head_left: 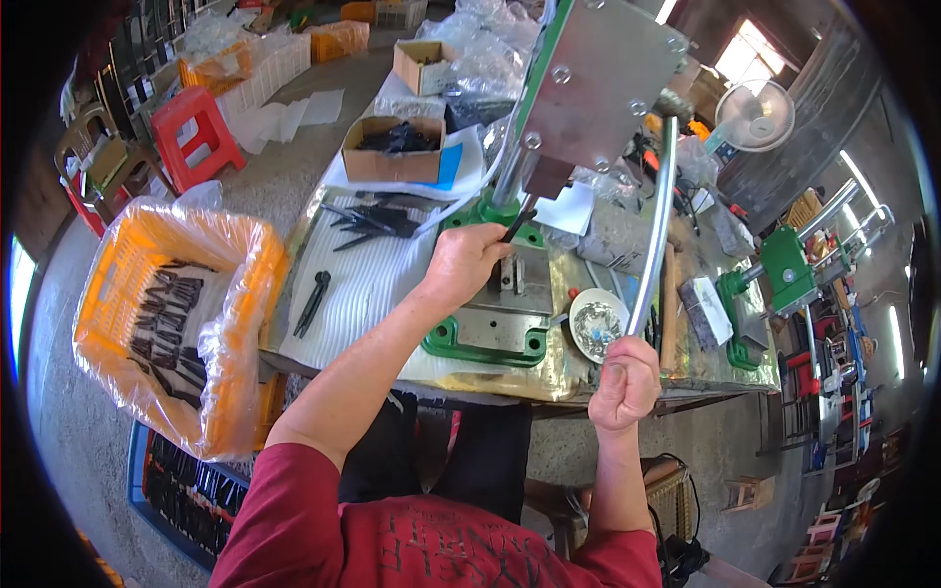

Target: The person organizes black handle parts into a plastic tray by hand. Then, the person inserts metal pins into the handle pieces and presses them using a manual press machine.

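My left hand (466, 263) is closed around a slim black tool part (520, 220), held upright beneath the ram (549, 178) of a green hand press (598, 88). Most of that part is hidden by the fingers and the press. Below it lies the metal die block (520, 276) on the green base. My right hand (625, 382) grips the lower end of the long silver lever (659, 225). A black two-legged tool, like pliers (312, 302), rests on the white foam sheet (365, 299). Farther back is a pile of similar black pieces (377, 218).
An orange crate (265, 284) lined with plastic and holding black tools stands left of the bench. A cardboard box (392, 167) of black parts sits behind the foam. Right of the press are a white bowl (586, 338) of small parts and a second green press (784, 265).
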Available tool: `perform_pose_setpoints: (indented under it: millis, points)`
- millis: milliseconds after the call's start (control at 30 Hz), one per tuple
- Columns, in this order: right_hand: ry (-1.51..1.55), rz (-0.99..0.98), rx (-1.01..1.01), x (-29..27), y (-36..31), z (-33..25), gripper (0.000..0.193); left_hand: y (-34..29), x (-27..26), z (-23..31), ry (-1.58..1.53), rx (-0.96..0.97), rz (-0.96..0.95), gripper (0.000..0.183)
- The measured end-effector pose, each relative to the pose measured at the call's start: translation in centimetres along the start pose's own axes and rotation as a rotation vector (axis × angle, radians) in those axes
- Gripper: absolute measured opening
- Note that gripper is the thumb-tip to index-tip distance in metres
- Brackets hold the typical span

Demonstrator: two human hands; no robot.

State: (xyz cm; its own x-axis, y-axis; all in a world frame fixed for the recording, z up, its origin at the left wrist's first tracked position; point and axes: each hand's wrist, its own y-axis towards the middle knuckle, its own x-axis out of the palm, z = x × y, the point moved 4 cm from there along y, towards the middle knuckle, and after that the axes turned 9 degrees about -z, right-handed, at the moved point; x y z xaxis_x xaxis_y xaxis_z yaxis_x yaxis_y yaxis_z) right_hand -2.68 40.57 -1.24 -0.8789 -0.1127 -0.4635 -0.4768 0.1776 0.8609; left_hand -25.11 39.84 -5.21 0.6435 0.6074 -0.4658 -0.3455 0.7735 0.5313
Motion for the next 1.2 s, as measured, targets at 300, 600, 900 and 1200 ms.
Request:
perform_pose_setpoints:
  millis: [300,600,900,1200]
  points:
    - [0.176,0.080,0.169,-6.2,4.9,-5.5,0.027,-0.6,-0.1,0.4,-0.088,-0.027,0.000,0.013]
    - [0.354,0.002,0.172,-7.3,7.8,-6.4,0.029,0.3,-0.2,-1.3,-0.120,-0.160,0.025,0.011]
    - [0.227,0.095,0.205,-7.4,7.6,-6.3,0.034,-1.6,-2.1,-1.4,-0.953,-0.349,0.092,0.011]
    - [0.004,0.122,0.056,-7.4,6.9,-6.2,0.036,-4.1,-3.9,-0.1,-1.096,-0.353,0.145,0.010]
